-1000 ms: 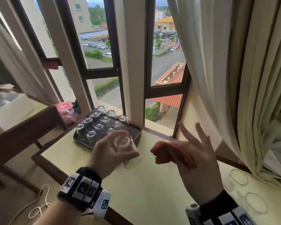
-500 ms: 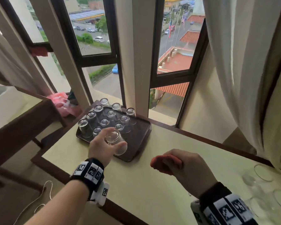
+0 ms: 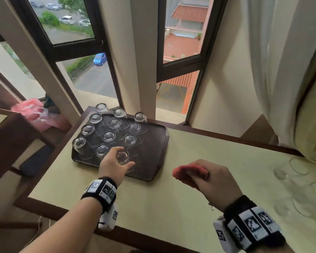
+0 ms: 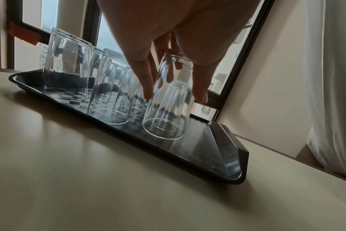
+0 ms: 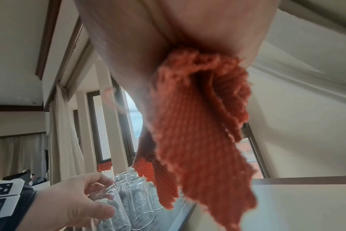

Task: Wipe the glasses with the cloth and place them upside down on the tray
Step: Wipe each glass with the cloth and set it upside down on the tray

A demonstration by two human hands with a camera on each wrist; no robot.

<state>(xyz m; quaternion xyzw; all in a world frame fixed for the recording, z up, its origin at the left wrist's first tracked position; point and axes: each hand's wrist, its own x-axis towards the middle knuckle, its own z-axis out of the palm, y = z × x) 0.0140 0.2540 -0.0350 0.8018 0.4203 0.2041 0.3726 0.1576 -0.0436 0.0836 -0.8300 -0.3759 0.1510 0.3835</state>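
Starting at the left of the head view, the tray (image 3: 159,143) is sitting at centre left with rows of glasses already upside down on it, filling its left part, right part bare

The left hand (image 3: 113,164) is gripping a glass (image 3: 122,157) from above, fingers and thumb curled round the sides near the base, mouth down, over the tray's near edge. In the left wrist view the glass (image 4: 169,100) is in the middle of the frame and tilted a bit, rim just at or just off the tray floor, can't tell if it's touching yet

Handling-wise I'm guessing it's light, rigid, smooth and breakable, so sides near the base look like the sane place to hold it. Neighbours are standing just beside it, so a sideways bump is probably the main risk

Moving right, the right hand (image 3: 211,181) is hovering over the table (image 3: 171,207), closed round a bunched red cloth (image 3: 188,172). In the right wrist view the cloth (image 5: 199,132) is dangling limp down the middle, soft and floppy, not touching any glass

Far right edge of the head view, more glasses (image 3: 297,179) are waiting on the table, blurry, seemingly upright
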